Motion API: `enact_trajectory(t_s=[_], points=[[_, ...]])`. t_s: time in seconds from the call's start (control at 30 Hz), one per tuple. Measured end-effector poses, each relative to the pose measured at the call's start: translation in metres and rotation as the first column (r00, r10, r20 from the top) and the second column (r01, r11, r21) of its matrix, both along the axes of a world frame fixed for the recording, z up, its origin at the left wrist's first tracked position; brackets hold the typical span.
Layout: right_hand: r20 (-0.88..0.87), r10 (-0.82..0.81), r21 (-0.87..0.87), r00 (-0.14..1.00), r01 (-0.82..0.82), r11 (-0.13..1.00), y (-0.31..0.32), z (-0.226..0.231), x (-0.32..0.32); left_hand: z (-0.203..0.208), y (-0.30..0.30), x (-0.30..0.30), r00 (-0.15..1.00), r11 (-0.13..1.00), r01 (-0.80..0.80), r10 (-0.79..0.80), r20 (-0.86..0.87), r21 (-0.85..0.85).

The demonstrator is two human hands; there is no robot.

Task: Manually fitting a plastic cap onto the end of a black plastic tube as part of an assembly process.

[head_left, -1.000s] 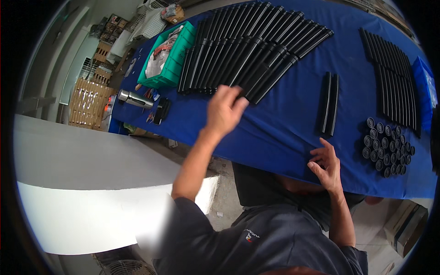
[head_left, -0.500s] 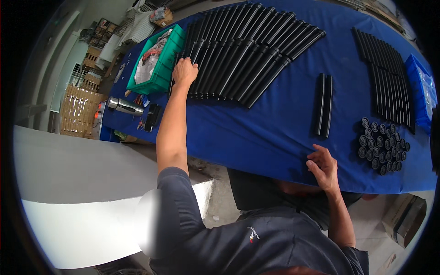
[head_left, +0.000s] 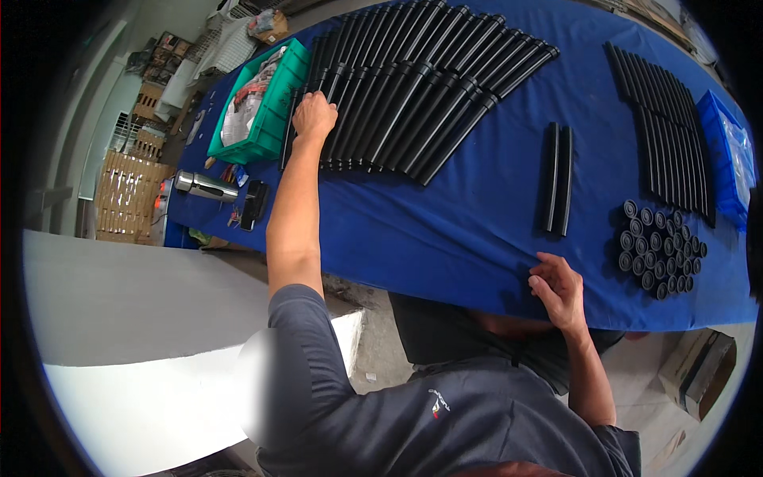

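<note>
My left hand (head_left: 315, 118) reaches to the left end of a wide fan of black tubes (head_left: 397, 111). Its fingers are curled round one of the end tubes, and the back of the hand hides most of the grip. Each tube in the fan has a thicker collar at one end. My right hand (head_left: 560, 292) hovers by the table's near edge, fingers loosely bent and apart from the thumb, with nothing in it. Beyond that hand, two black tubes (head_left: 559, 179) lie side by side.
Left of the fan stands a green crate (head_left: 266, 127) holding crumpled paper. A metal flask (head_left: 207, 186) and a black phone-like case (head_left: 254, 205) lie nearby. At right are thinner black tubes (head_left: 671, 135), a cluster of round black caps (head_left: 660, 246) and a blue crate (head_left: 727, 163). Blue cloth (head_left: 413, 230) covers the table.
The whole scene has shifted slightly left in view. My left hand stays at the fan's left end, and my right hand keeps nearly the same pose.
</note>
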State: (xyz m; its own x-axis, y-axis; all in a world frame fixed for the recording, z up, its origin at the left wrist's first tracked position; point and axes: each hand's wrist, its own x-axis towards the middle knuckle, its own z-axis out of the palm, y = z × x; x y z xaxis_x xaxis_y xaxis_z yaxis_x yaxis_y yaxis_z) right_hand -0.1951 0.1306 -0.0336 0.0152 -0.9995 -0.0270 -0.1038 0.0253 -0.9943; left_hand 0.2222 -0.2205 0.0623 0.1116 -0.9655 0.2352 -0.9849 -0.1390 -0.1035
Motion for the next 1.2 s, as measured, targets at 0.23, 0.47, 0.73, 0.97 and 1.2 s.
enact_trajectory(t_s=[0.23, 0.47, 0.73, 0.97, 1.2], points=[[0.027, 0.013, 0.013, 1.0, -0.013, 1.0, 0.001, -0.004, -0.005, -0.009, -0.004, 0.01, 0.994, 0.983, 0.111, -0.113, -0.003, -0.146], [-0.062, 0.035, -0.059, 0.997, -0.039, 0.998, -0.003, 0.009, -0.006, -0.01, 0.032, -0.032, 0.861, 0.758, 0.45, -0.509, 0.004, -0.472], [-0.074, 0.047, -0.139, 0.996, -0.057, 0.989, -0.003, 0.006, 0.0, -0.054, 0.147, -0.23, 0.276, 0.42, 0.807, -0.89, -0.362, -0.415], [-0.109, 0.02, -0.128, 0.994, -0.034, 0.991, -0.001, 0.005, -0.002, -0.089, 0.163, -0.283, 0.197, 0.261, 0.935, -0.945, -0.261, -0.242], [-0.197, -0.13, -0.278, 0.972, 0.072, 0.958, 0.005, 0.013, -0.009, -0.085, 0.157, -0.269, 0.566, 0.757, 0.636, -0.592, -0.574, -0.153]])
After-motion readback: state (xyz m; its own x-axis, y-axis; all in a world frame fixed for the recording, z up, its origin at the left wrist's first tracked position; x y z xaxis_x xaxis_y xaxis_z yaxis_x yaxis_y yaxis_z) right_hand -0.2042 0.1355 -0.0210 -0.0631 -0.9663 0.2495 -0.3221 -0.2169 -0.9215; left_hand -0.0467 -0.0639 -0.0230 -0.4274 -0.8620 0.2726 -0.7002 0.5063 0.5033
